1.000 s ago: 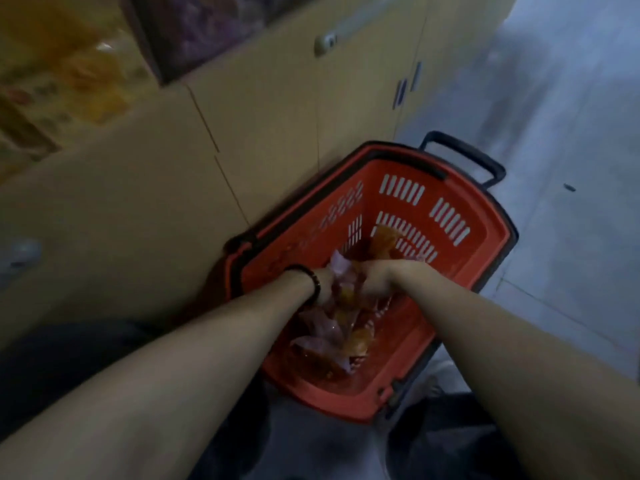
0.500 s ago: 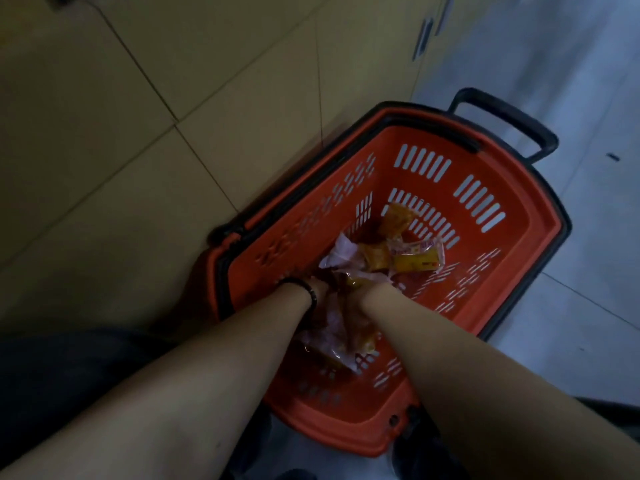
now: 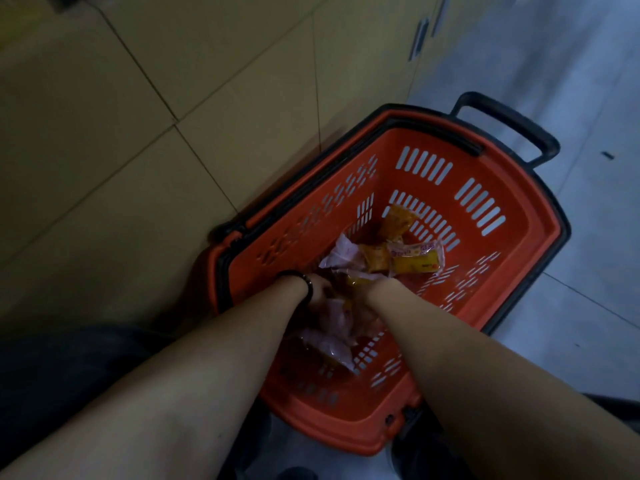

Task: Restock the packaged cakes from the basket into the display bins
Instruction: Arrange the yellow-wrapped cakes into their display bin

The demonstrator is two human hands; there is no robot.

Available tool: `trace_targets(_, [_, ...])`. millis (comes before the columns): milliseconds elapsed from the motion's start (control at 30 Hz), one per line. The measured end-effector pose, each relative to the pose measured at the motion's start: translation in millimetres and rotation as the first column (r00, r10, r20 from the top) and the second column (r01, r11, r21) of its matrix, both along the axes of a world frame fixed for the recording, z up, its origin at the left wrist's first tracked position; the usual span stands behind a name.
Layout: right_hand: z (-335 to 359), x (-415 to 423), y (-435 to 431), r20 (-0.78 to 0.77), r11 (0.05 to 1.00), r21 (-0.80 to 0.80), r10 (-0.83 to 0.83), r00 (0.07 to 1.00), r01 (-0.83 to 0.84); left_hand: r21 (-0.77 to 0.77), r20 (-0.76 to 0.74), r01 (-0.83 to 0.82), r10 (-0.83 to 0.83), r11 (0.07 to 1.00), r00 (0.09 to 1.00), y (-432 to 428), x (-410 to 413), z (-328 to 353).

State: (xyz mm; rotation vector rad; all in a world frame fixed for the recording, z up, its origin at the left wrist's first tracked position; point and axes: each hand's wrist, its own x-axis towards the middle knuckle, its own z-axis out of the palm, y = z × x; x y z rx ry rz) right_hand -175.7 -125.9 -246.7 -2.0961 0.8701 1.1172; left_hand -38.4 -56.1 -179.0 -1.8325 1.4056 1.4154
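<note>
Left hand (image 3: 318, 289), right hand (image 3: 369, 310) sat buried among plastic-wrapped yellow cakes (image 3: 415, 263) mid orange slotted plastic basket (image 3: 519, 209); fingers hidden, grip on either unreadable.

One orange basket (image 3: 519, 268), one black handle (image 3: 512, 123) on its upper-right end. Two hands in the basket: left hand (image 3: 320, 289) and right hand (image 3: 365, 301), fingers buried in packets. One black wristband (image 3: 304, 282), on the left wrist. Yellow-orange cake packets (image 3: 417, 261): three clear at frame centre, a fourth partly under the hands. Pink-white packets (image 3: 341, 252): at least three, but the heap overlaps, so exact count unclear. Two dark cabinet handles (image 3: 419, 38), upper right of frame.
</note>
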Motion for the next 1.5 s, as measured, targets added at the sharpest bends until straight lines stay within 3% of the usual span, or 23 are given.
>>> trace_targets(33, [27.1, -3.8, 8.9, 0.008, 0.994, -0.031, 0.103, 0.995, -0.103, 0.012, -0.034, 0.012, -0.012, 1.000, 0.999, 0.5, -0.1, 2.5])
trace_targets(100, [63.4, -3.0, 12.0, -0.003, 0.997, -0.031, 0.075, 0.997, -0.075, 0.035, -0.068, 0.053, -0.051, 0.998, 0.996, 1.0, -1.2, 5.1])
trace_targets(200, [90.9, -6.5, 1.8, -0.023, 0.995, -0.102, 0.007, 1.000, -0.009, -0.095, -0.113, 0.219, -0.229, 0.971, 0.967, 2.9, -3.0, 17.0])
trace_targets(233, [99.6, -6.4, -3.9, -0.067, 0.991, -0.124, 0.037, 0.997, -0.045, -0.073, -0.145, 0.189, -0.198, 0.979, 0.970, 2.8, -5.7, 18.3])
trace_targets(300, [112.6, -8.0, -16.9, -0.078, 0.973, -0.192, 0.113, 0.991, -0.126, 0.066, -0.218, -0.194, 0.204, 0.979, 0.954, 8.2, -3.3, 14.9])
trace_targets(333, [112.3, -8.2, -27.4, -0.082, 0.977, -0.169, 0.116, 0.990, -0.128, 0.070, -0.138, -0.263, 0.271, 0.962, 0.953, -1.2, -2.2, 11.5])
trace_targets(367, [121.2, -9.8, -35.6, -0.077, 0.987, -0.127, 0.088, 0.993, -0.098, 0.017, -0.093, -0.020, 0.021, 1.000, 0.995, -4.7, -1.4, -6.8])
trace_targets(400, [123.2, -11.2, -44.6, -0.083, 0.995, -0.076, 0.062, 0.995, -0.068, -0.005, 0.027, 0.072, -0.072, 0.997, 0.997, -7.3, -0.6, -4.3])
trace_targets(433, [132.6, -13.2, -48.4, -0.089, 1.000, -0.029, 0.006, 0.996, -0.009, 0.008, 0.026, -0.162, 0.162, 0.987, 0.987, -5.8, -2.1, -3.1])
trace_targets(467, [129.8, -16.8, -55.0, -0.070, 0.998, 0.001, -0.061, 0.996, 0.061, 0.008, 0.043, -0.279, 0.278, 0.960, 0.960, -4.7, -3.3, 6.4])
trace_targets(567, [130.5, -22.3, -57.7, -0.066, 0.967, 0.025, -0.251, 0.966, 0.253, 0.012, 0.043, -0.086, 0.086, 0.996, 0.995, -3.9, -3.3, 19.3])
trace_targets(667, [127.4, -24.1, -55.7, -0.072, 0.940, 0.055, -0.332, 0.941, 0.336, -0.003, 0.069, -0.163, 0.163, 0.987, 0.984, 0.2, -1.0, 34.0])
trace_targets(833, [153.9, -27.1, -53.2, -0.110, 0.915, 0.147, -0.362, 0.925, 0.376, -0.038, 0.069, -0.140, 0.143, 0.989, 0.987, 8.0, 4.8, 60.4])
trace_targets(967, [190.8, -31.1, -55.6, 0.125, 0.914, 0.072, -0.405, 0.905, 0.399, -0.053, 0.092, -0.144, 0.148, 0.988, 0.985, 9.7, 7.6, 95.7])
trace_targets(1133, [228.3, -38.0, -52.4, 0.410, 0.875, 0.119, -0.474, 0.779, 0.469, -0.052, -0.038, -0.301, 0.299, 0.952, 0.953, 14.3, 9.3, 156.3])
trace_targets(1233, [261.0, -39.8, -47.6, 0.588, 0.900, 0.043, -0.375, 0.717, 0.435, -0.020, -0.144, -0.555, 0.547, 0.831, 0.825, 19.6, 21.3, 180.3])
trace_targets(1333, [296.7, -41.5, -42.0, 0.760, 0.921, 0.017, -0.266, 0.593, 0.390, 0.141, -0.354, -0.826, 0.807, 0.545, 0.472, 26.8, 27.6, 206.6])
trace_targets(1400, [317.6, -44.9, -34.1, 0.836, 0.916, 0.062, -0.265, 0.480, 0.397, 0.228, -0.473, -0.892, 0.845, 0.391, 0.249, 33.8, 28.3, 223.2])
trace_targets(1500, [340.8, -47.5, -18.4, 0.904, 0.926, 0.058, -0.208, 0.374, 0.373, 0.277, -0.607, -0.907, 0.790, 0.317, 0.091, 47.9, 30.1, 242.2])
